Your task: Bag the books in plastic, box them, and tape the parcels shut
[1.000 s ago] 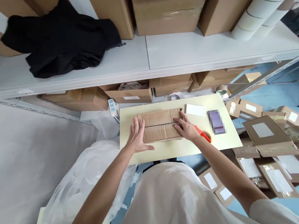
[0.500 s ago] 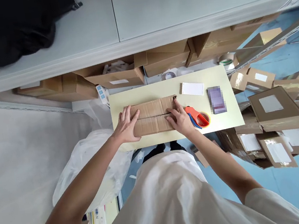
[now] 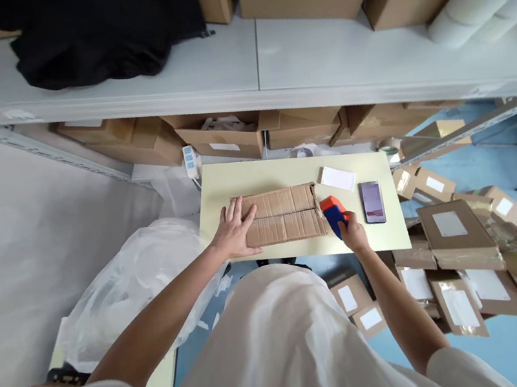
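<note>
A long brown cardboard box [image 3: 286, 215] lies on the pale yellow table [image 3: 255, 174], its two top flaps meeting along a lengthwise seam. My left hand [image 3: 236, 231] rests on the left end of the box with fingers spread. In my right hand [image 3: 354, 232] is an orange and blue tape dispenser [image 3: 334, 211], gripped by its handle. The dispenser's head is close to the right end of the box; I cannot tell whether they touch. My right fingers partly cover the handle.
To the right on the table lie a white stack of labels or cards [image 3: 337, 178] and a phone [image 3: 372, 203]. A grey shelf [image 3: 241, 85] crosses above the table's back. Taped parcels [image 3: 458, 234] pile up at right; a clear plastic bag [image 3: 130, 285] sits at left.
My right hand has left the box's right end and picked up the tape dispenser from the table. My left hand stays on the box. The camera view has tilted and shifted.
</note>
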`<state>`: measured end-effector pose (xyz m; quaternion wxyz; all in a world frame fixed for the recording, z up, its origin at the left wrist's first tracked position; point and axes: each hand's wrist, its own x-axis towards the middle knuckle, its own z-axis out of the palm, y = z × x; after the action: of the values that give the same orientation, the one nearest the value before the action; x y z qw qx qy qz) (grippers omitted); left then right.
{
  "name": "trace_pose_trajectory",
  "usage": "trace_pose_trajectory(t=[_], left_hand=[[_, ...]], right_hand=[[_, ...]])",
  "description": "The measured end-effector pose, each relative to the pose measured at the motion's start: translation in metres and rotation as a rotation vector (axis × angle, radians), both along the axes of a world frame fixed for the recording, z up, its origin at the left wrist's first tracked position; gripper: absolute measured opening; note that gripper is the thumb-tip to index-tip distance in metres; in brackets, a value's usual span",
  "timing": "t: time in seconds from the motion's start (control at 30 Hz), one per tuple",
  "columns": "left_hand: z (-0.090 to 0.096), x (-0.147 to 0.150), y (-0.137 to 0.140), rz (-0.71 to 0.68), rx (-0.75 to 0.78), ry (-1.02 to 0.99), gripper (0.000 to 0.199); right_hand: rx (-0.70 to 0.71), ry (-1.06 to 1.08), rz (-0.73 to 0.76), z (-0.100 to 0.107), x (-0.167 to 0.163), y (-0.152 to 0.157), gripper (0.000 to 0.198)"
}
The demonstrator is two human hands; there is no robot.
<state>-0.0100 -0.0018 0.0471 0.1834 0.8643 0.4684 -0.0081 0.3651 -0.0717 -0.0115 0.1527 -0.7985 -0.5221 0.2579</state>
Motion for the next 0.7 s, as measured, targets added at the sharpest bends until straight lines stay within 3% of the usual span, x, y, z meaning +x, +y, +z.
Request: trace_pose_trajectory(t=[0.17,0.23,0.3,0.4,0.47,0.7], left_hand=[[-0.001,-0.003,-0.002,0.01,0.021,-0.037,0.122],[0.0,-0.005,-0.002,-0.001,0.051,-0.051,0.122],[0.001,-0.007,-0.004,-0.018,0.073,-0.051,0.123],[0.0,-0.011,-0.01,-0.03,0.085,-0.052,0.126],[-0.002,-0.013,-0.012,-0.021,0.092,-0.07,0.127],[-0.001,-0.011,-0.01,0.048,0.045,-0.139,0.12]], right_hand=[[0.413,0.28,0.099,0.094,0.004,0.041,0.042],[0.419,0.392,0.22,0.125,-0.019,0.066,0.042],[0.309,0.457,0.379,0.142,-0.052,0.089,0.045],[0.119,0.44,0.579,0.144,-0.091,0.113,0.05],[0.042,0.423,0.632,0.136,-0.1,0.118,0.052],[-0.023,0.44,0.629,0.114,-0.088,0.117,0.055]])
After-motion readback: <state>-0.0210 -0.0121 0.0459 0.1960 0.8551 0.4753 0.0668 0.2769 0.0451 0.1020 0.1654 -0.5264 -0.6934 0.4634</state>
